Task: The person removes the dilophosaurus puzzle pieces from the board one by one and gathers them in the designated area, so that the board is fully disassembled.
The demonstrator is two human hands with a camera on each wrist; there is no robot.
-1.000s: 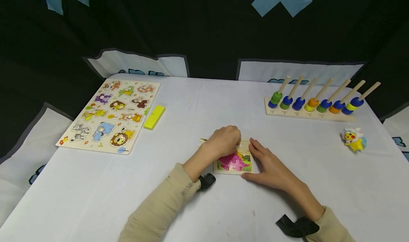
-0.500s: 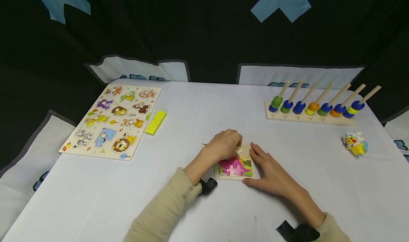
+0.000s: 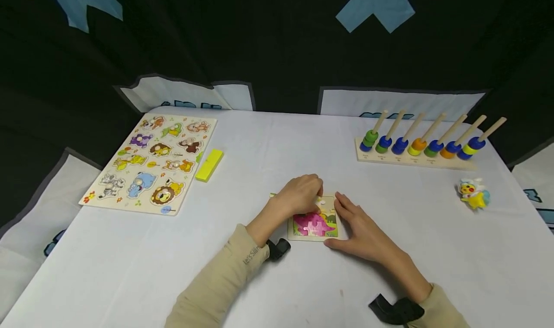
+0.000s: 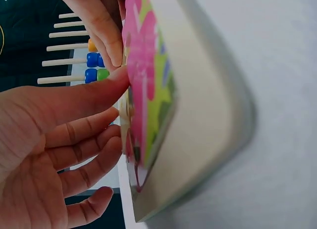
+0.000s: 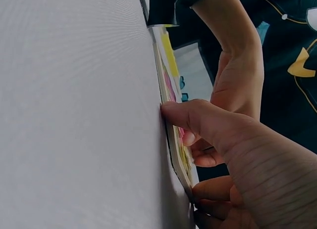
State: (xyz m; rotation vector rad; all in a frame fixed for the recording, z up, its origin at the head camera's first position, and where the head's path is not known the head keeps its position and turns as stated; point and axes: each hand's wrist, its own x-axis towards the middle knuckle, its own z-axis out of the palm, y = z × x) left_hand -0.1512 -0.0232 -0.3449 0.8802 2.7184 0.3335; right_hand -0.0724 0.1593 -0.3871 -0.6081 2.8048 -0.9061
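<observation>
A small wooden jigsaw puzzle [image 3: 315,226] with a pink dinosaur picture lies in the middle of the white table. My left hand [image 3: 298,193] reaches over its upper left part with curled fingers. In the left wrist view the left thumb [image 4: 106,88] and fingertips pinch a thin jigsaw piece [image 4: 125,121] at the picture's edge. Most of that piece is hidden by the hand. At the right side of the puzzle, my right hand [image 3: 363,229] rests with its thumb by the lower corner and extended fingers along the edge, as the right wrist view [image 5: 198,125] also has it.
An animal knob puzzle board [image 3: 149,162] lies at the left, with a yellow block [image 3: 209,165] beside it. At the back right stands a wooden peg counter [image 3: 415,158] with colored beads. A small yellow toy figure [image 3: 473,194] sits in front of it.
The camera has tilted and shifted slightly, so the whole scene sits a little differently. Both hands keep nearly the same places at the puzzle.
</observation>
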